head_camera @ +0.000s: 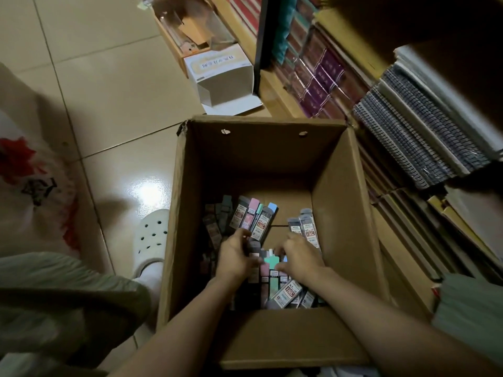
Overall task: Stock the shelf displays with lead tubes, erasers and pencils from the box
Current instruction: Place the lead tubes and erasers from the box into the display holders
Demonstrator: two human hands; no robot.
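The cardboard box point(272, 164) stood open on the tiled floor point(109, 104) at the centre of the frame, beside the shelves point(408, 148) at right. Lead tubes point(254, 219) lay loose across its bottom, most of them toward the lower half. Both hands were down inside. The left hand point(235, 258) had its fingers curled over a cluster of tubes at lower centre. The right hand point(298, 258) rested on the pile just beside it, fingers bent over the tubes; whether it had closed on any one tube could not be told.

The tubes appeared to be small, flat, rigid plastic cases, judged light and somewhat slick. Several could be gathered at once, gripped across the narrow sides at mid-length.

Orientation was mixed. The upper group fanned with long axes running from lower left to upper right, coloured caps toward the top of the frame. Those at lower right lay slanted the same way.
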